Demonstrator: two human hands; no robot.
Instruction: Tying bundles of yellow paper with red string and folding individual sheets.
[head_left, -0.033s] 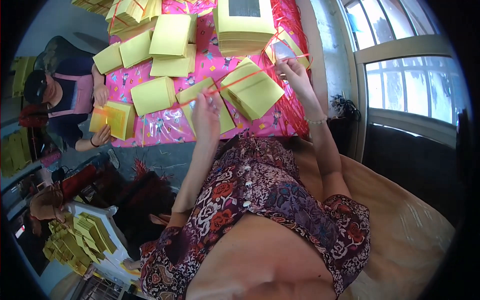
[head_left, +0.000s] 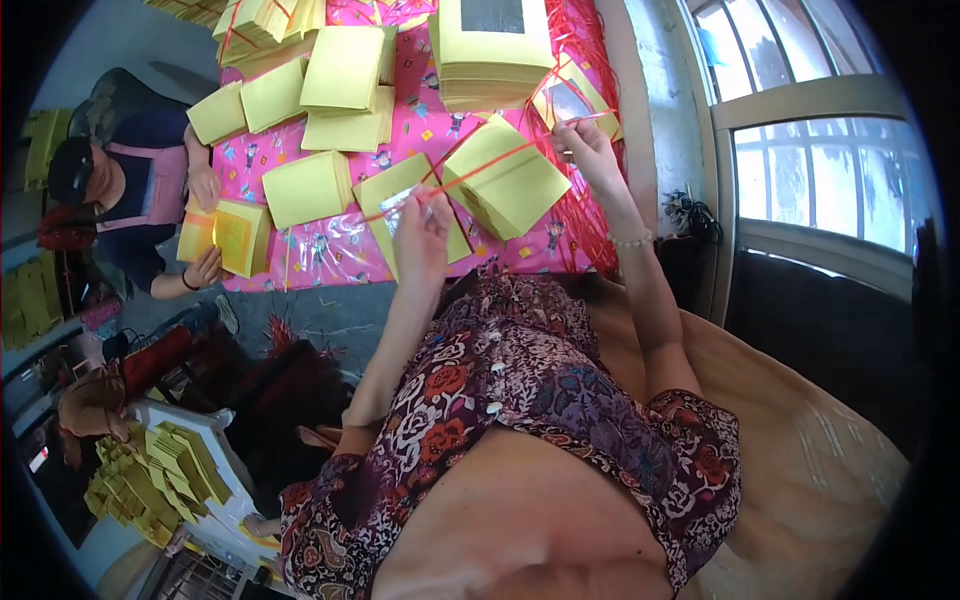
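Observation:
A red ribbon (head_left: pixel 490 166) runs taut between my two hands, above a stack of yellow paper (head_left: pixel 515 195) lying turned at an angle. My left hand (head_left: pixel 423 228) pinches one end of the ribbon, over a yellow paper bundle (head_left: pixel 450 240) with a silvery patch. At the right, my right hand (head_left: pixel 588 155) is closed on the ribbon's other part, beside a yellow sheet with a grey square (head_left: pixel 570 98). A beaded bracelet circles my right wrist.
A pink patterned tablecloth (head_left: pixel 330 250) covers the table. A tall yellow paper stack (head_left: pixel 495 75) and several smaller ones stand farther back. Loose red ribbons (head_left: pixel 590 240) hang along the right edge. At the left, a person in a pink apron (head_left: pixel 155 185) handles a yellow bundle (head_left: pixel 240 240).
My left hand has shifted slightly to the right, its fingers turning a little. The ribbon has moved slightly with it. My right hand stays nearly in place.

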